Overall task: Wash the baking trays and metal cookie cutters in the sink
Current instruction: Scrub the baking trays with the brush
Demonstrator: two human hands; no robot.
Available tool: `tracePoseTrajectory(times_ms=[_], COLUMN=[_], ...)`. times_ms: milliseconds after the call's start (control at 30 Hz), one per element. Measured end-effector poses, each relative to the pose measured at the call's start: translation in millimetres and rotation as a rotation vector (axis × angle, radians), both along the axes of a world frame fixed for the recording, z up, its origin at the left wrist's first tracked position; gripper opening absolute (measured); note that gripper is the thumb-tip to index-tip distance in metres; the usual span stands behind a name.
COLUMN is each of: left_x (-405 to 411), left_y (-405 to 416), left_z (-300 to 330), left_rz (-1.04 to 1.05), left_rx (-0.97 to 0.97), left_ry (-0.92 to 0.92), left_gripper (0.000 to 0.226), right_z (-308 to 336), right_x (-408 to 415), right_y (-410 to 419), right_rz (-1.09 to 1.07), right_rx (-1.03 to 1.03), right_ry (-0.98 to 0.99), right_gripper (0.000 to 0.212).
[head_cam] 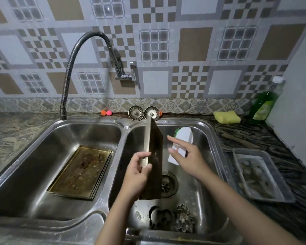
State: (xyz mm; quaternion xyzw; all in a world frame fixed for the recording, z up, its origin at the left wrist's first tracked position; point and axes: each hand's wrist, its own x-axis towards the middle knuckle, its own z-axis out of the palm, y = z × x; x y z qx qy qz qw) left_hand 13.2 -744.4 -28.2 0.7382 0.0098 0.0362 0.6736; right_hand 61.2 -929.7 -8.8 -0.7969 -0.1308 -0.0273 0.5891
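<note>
- Head view: our left hand grips a dark baking tray on edge over the right sink basin.
- Our right hand is open, fingers spread, beside the tray.

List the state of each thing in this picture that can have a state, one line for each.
Left hand: grips the dark tray.
Dark tray: held on edge over the right basin.
Right hand: open, fingers spread, holds nothing.
Brush: lies in the right basin.
Dirty tray: lies flat in the left basin.
Cookie cutters: piled in the right basin.
Drain: unplugged.
</note>
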Motion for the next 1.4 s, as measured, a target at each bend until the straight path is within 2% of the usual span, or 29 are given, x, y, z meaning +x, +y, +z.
tracePoseTrajectory(times_ms=[133,200,300,367,467,533,600,667,733,867,1033,1133,1400], left_x=[-8,-11,-13,-17,-22,-23,-19,-16,-16,-21,-30,-27,23], left_y=[-26,-30,-29,-28,-25,-12,10,40,69,113,189,244,360], left_z=[4,2,3,8,12,17,21,23,20,15,2,-3,-27], left_rz=[-0.127,-0.136,-0.135,-0.185,-0.259,-0.158,-0.007,0.045,0.012,-0.008,0.160,0.288,0.439], left_rx=[0.217,0.296,0.391,0.400,0.218,0.191,0.319,0.403,0.329,-0.027,-0.198,-0.213,-0.034], left_ry=[-0.054,-0.078,-0.091,-0.080,-0.035,-0.089,-0.140,-0.109,0.008,0.260,0.327,0.354,0.419], left_gripper=[0.030,0.026,0.023,0.025,0.030,0.031,0.032,0.031,0.026,0.035,0.036,0.038,0.033], right_z=[6,2,0,4,18,30,39,44,47,44,26,15,-19], right_x=[25,30,30,23,15,10,7,3,-2,-8,-8,-7,-11], right_y=[19,27,34,35,30,24,19,20,28,65,127,161,217], right_rz=[0.019,-0.054,-0.218,-0.306,-0.400,-0.434,-0.445,-0.430,-0.404,-0.345,-0.260,-0.311,-0.435], right_rx=[-0.007,-0.021,0.070,0.102,0.125,0.169,0.245,0.325,0.384,0.462,0.464,0.426,0.423], right_ry=[0.116,0.115,0.103,0.111,0.062,0.025,0.051,0.090,0.122,0.215,0.284,0.294,0.323], right_gripper=[0.036,0.032,0.028,0.030,0.026,0.023,0.023,0.024,0.024,0.026,0.018,0.015,0.012])
